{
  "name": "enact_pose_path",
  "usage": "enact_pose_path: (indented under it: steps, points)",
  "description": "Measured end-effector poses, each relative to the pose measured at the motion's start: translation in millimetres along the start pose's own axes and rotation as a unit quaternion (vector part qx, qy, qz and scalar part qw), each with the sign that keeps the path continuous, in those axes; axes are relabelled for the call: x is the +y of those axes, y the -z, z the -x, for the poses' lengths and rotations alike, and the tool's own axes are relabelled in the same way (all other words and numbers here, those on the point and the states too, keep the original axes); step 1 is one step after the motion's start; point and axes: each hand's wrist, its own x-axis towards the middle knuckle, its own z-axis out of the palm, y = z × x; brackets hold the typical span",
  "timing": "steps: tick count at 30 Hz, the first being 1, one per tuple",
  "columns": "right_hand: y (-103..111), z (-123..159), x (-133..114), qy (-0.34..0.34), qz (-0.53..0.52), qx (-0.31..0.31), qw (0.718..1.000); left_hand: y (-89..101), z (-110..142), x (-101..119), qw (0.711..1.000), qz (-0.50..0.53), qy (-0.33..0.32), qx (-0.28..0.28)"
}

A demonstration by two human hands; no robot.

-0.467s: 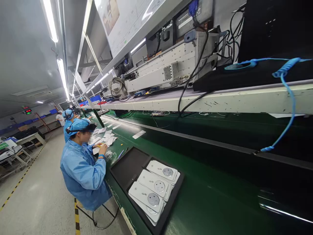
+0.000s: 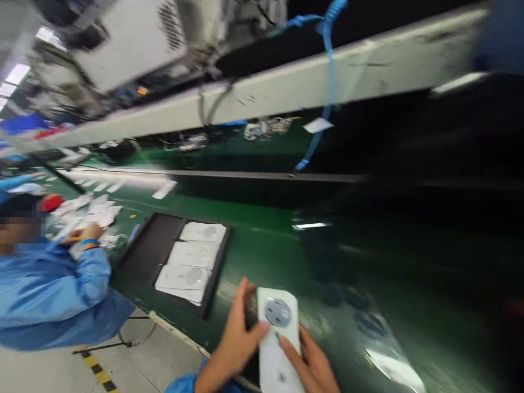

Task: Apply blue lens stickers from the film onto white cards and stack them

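A white phone back cover [image 2: 279, 357] with a round grey camera area is upright near the bench's front edge, between my hands. My left hand [image 2: 233, 338] grips its left edge, thumb on the face near the camera area and fingers raised behind the edge. From the right, my right hand [image 2: 313, 363] holds it with the thumb across the face and the other fingers around the side. Similar white covers [image 2: 192, 254] lie in overlapping stacks in a black tray [image 2: 143, 245] to the left. The picture is blurred by motion.
On the left a co-worker in a blue smock [image 2: 45, 295] sits beside white sheets [image 2: 100, 210]. A pale shelf edge [image 2: 278, 79] crosses above the green bench [image 2: 262, 240]. A blue coiled cord [image 2: 329, 60] hangs from it. At right, a glossy pale shape [image 2: 395, 368] is blurred.
The view has swung right and down, so the tray and co-worker sit farther left. Both my hands and the phone back cover they hold have come into view.
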Motion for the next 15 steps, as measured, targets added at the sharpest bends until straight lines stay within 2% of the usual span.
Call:
enact_pose_path:
  steps: [3, 6, 8, 10, 12, 15]
  points:
    - [5, 6, 14, 0.014, -0.027, -0.024, 0.999, -12.1, -28, -5, 0.999, -0.019, -0.021, -0.044]
    - [5, 0, 16, 0.046, 0.049, -0.011, 0.998, -14.4, -55, -7, 0.993, -0.049, -0.043, -0.098]
    - [2, 1, 12, 0.063, 0.121, 0.01, 0.991, -15.2, -62, -8, 0.99, -0.064, -0.056, -0.114]
    - [0, 6, 6, 0.075, 0.206, 0.04, 0.975, -16.9, -63, -8, 0.987, -0.079, -0.066, -0.121]
    - [1, 13, -2, 0.068, 0.312, 0.063, 0.946, -19.5, -62, -8, 0.984, -0.096, -0.077, -0.127]
    - [18, 24, -21, 0.075, 0.41, 0.038, 0.908, -23.6, -61, -8, 0.98, -0.124, -0.084, -0.128]
